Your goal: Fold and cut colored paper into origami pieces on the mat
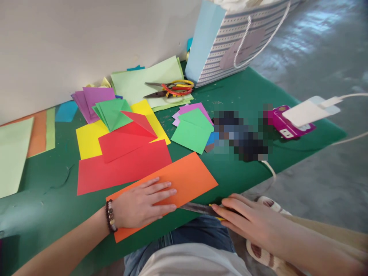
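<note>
A sheet of orange paper (191,176) lies at the front edge of the green table. Flat on its left part rests my left hand (140,203), fingers spread and a beaded bracelet at the wrist. My right hand (244,216) is closed around a knife with bits of yellow at its handle. The knife's grey blade (198,207) points left, its tip at the near edge of the orange paper; whether it is inside a fold I cannot tell. Behind the orange paper lie red paper (123,168), a folded red piece (126,140) and yellow paper (89,140).
Two pairs of scissors (172,89) lie on pale green sheets (132,82). Green squares (192,132) and purple pieces (99,99) are nearby. A striped paper bag (227,42) stands at the back. To the right are a blurred dark object (244,134) and a magenta socket (287,124) with a white charger.
</note>
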`<state>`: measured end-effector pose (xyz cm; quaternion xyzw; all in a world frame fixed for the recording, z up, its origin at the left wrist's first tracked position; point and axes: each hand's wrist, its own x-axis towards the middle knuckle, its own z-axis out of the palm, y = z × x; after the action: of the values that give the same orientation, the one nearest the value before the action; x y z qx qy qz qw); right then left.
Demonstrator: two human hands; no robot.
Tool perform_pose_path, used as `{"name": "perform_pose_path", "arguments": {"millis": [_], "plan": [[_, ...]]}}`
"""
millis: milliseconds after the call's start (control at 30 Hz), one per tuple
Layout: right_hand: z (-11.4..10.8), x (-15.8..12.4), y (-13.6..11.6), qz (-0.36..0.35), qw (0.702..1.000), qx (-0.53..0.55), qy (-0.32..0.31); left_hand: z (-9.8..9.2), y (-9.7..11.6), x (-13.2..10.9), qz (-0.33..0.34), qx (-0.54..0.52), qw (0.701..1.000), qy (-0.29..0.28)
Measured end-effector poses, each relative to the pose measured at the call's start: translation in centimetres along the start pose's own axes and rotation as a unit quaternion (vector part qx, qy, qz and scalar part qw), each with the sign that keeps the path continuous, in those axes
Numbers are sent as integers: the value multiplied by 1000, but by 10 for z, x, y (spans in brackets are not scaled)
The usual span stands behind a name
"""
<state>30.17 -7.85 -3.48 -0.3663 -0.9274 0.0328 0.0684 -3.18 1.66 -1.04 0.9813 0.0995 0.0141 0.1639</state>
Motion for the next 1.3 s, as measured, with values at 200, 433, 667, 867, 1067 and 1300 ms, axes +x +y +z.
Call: {"name": "perform_pose_path", "arguments": {"millis": [200,433,667,867,1067,1300], "plan": [[-2,3,-4,-5,1000,-18,17,0,0,0,2,11,1000,11],[2,2,-7,13,1000,-11,25,0,1,1,4,19,1000,16],[8,16,-13,-4,1000,-10,5,3,1,0,1,28,999,27],[17,10,-9,-25,999,-3,-24,2,1,1,7,29,999,19],[12,8,-4,-42,999,15,-32,3,1,1,5,19,1000,20],[1,7,-4,-32,999,-24,-15,3,2,3,-1,23,999,24]]}}
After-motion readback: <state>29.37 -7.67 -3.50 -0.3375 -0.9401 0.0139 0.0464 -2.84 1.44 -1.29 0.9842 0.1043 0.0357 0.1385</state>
